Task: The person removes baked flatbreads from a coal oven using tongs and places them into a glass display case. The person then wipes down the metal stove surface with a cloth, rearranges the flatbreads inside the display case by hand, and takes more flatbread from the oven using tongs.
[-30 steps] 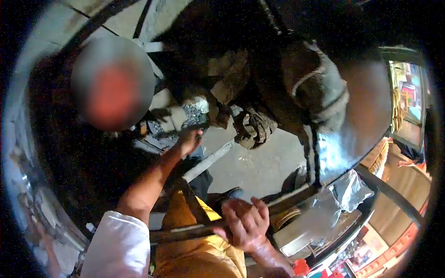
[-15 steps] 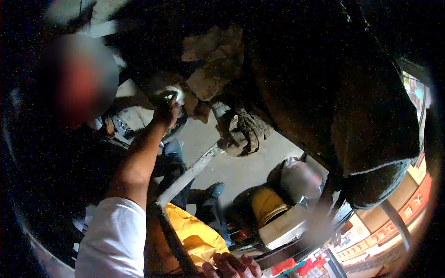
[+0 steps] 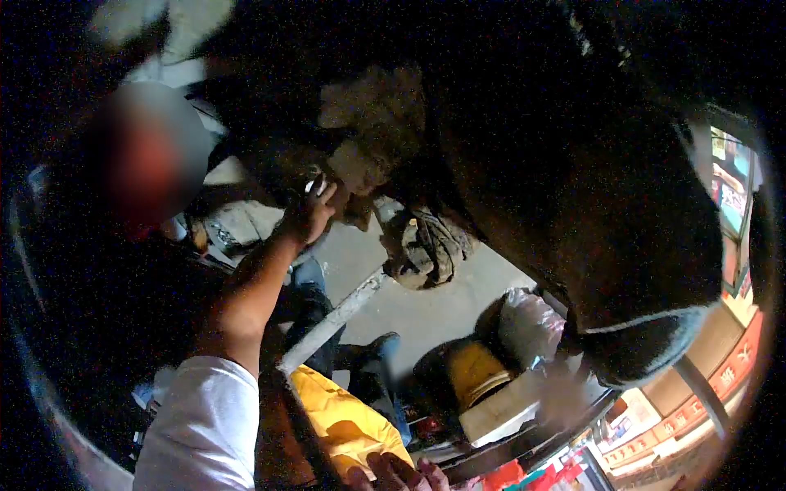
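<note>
My left hand (image 3: pixel 315 214), reaching in from a white sleeve, has its fingers bent around a small white thing (image 3: pixel 314 186). It is too small and dark there to name. Just beyond the fingers are dim brown, rough-looking pieces (image 3: pixel 360 168) against a dark mass. To the right of this hand, a bundle of dirty grey cloth or gloves (image 3: pixel 434 250) sits at the far end of a pale worn bar (image 3: pixel 336 319). At the bottom edge, my right hand (image 3: pixel 401 475) shows only its bent fingers beside yellow cloth (image 3: pixel 348 413); what they grip is hidden.
Another person (image 3: pixel 151 168) is close on the left. Below on the floor (image 3: pixel 360 315) are a yellow bucket (image 3: pixel 475 372), a pale box (image 3: pixel 499 405) and a plastic bag (image 3: pixel 530 323). A large dark form with a pale edge (image 3: pixel 655 319) hangs at the right.
My left hand has shifted slightly right and down in view, and the bright patch at its fingers is smaller. My right hand has slid lower. The whole view has moved a little.
</note>
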Tool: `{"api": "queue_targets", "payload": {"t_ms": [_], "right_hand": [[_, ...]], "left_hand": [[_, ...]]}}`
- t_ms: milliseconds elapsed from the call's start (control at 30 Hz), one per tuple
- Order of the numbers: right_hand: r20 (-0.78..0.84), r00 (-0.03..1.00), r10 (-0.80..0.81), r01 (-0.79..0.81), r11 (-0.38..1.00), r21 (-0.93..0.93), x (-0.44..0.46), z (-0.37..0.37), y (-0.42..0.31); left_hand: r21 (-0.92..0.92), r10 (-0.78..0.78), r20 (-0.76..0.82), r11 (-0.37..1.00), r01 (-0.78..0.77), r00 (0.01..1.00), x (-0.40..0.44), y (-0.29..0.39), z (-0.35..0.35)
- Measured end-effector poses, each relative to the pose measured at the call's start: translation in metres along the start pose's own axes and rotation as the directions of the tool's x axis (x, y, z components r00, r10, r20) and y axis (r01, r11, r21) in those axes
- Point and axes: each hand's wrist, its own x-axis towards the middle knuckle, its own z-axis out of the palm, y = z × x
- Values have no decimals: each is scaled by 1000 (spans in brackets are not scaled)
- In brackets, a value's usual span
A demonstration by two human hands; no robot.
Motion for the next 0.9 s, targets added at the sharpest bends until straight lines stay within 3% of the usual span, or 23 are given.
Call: {"api": "queue_targets", "payload": {"t_ms": [67, 167, 267, 300, 367, 400, 433, 467, 500, 567, 600, 633, 667, 733, 767, 900], "right_hand": [[18, 1000, -2, 2, 1000, -8, 1, -4, 6], [37, 999, -12, 13, 1000, -12, 4, -5, 13], [57, 998, -9, 10, 1000, -7, 2, -5, 6], [50, 999, -9, 9, 1000, -5, 3, -5, 6], [42, 999, -3, 3, 1000, 6, 3, -4, 0], [38, 999, -2, 1, 1000, 10, 3, -4, -2], [33, 999, 2, -3, 1000, 9, 4, -3, -5], [28, 1000, 8, -9, 1000, 10, 4, -2, -8], [27, 999, 20, -20, 1000, 6, 4, -3, -10], [-6, 1000, 15, -15, 1000, 9, 3, -1, -11], [-5, 1000, 9, -9, 1000, -4, 1, -5, -12], [-7, 1000, 2, -2, 1000, -16, -2, -6, -11], [-77, 994, -78, 76, 997, -25, -13, 16, 2], [-25, 999, -28, 28, 1000, 1, -19, 13, 1], [-4, 1000, -17, 17, 999, 33, -21, 14, 3], [-84, 995, -50, 54, 998, 45, -19, 11, 3]], "left_hand": [[-164, -47, -8, 985, 45, 999, 18, 5, 35], [-105, -47, 11, 993, 48, 999, 38, 4, 67], [364, 69, 74, 927, -91, 995, 39, -3, 79], [604, 145, 117, 775, -186, 983, 36, -5, 86], [718, 226, 131, 650, -249, 965, 14, -6, 74], [333, 186, 67, 922, -198, 980, -12, 6, 31], [-135, 145, 2, 980, -143, 989, -37, 20, -15], [-438, 61, 171, 899, 20, 983, -53, 24, -36], [-416, 112, -126, 896, -155, 986, -85, 30, -53], [-817, -64, 231, 529, 229, 971, -131, 39, -99], [-916, -96, 263, 287, 279, 960, -153, 52, -159], [-937, -99, 91, 328, 119, 991, -169, 63, -200], [-964, -110, 72, 247, 97, 991, -183, 70, -229], [-989, -140, 106, 89, 119, 984, -194, 89, -303], [-988, -117, -27, 154, -8, 993, -193, 90, -320], [-935, -84, -344, 119, -334, 935, -163, 116, -444]]}}
